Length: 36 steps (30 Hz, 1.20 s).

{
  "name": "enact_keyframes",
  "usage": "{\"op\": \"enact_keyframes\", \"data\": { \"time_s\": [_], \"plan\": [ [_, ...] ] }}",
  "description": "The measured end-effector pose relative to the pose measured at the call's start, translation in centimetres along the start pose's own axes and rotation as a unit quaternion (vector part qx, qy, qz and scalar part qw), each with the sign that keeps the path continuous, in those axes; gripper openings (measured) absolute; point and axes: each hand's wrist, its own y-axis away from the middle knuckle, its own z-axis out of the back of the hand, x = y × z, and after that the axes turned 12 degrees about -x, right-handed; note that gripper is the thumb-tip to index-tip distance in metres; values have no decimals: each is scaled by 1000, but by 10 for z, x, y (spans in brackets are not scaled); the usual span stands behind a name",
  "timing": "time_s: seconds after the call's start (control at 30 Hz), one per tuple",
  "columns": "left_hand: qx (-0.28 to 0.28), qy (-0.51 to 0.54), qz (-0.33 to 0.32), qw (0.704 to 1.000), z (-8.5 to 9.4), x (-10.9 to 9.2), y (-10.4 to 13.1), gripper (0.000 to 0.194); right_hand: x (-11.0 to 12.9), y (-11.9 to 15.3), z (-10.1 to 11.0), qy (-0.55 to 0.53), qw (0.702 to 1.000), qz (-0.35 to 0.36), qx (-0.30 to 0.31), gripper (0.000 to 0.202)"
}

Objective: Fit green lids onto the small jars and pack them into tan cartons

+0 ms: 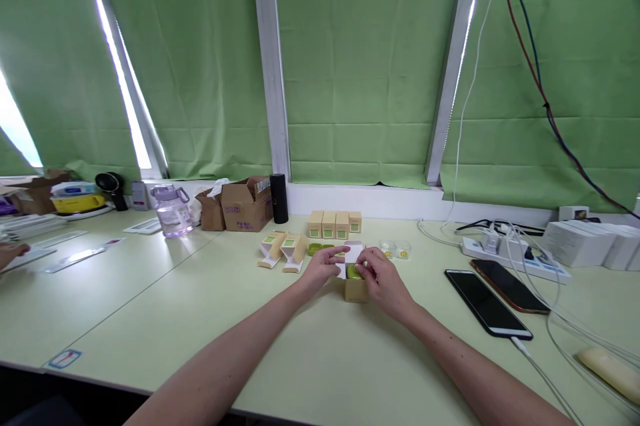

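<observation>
Eyes on the writing first: the 4 little closed boxes (329,225), beyond the small open box (355,291), wear green-and-white square labels, their lettering too small to read from here. The 2 opened cartons (295,251), left of the small open box, show the same kind of label. Farther off, back and to its left, the brown cardboard box (246,205) carries purple print, too blurred to make out. Way over to its left, near the table's (190,319) front edge, there's a blue-edged sticker (65,359) with a red mark.

Now the hands! The right hand (383,283) is narrow, thumb and fingers pinched on the green item (353,272), which sits in the mouth of the small open box. The left hand (324,268) is partly open, fingers stretched toward the box's raised white flap; whether they touch it, I can't tell.

Just behind the left hand, more green pieces (316,249) lie on the table, back-left of the small open box. Back-right of it, 2 clear containers (395,250) show yellow centres. Well to its right lie 2 phones (489,304), with a white power strip (515,259) behind them. And far left of it, another person's hand (11,253) reaches in at the edge.
</observation>
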Motion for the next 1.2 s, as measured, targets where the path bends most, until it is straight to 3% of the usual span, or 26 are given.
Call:
{"op": "enact_keyframes", "data": {
  "time_s": [0.5, 1.2],
  "plan": [
    [1, 14, -5, 1000, 1, 3, -2, 67, -6, -2, -6, -30, 995, -91, -18, 12],
    [5, 15, 2, 1000, 0, 0, 1, 67, -6, 0, -7, -24, 997, -68, -29, 14]
  ]
}}
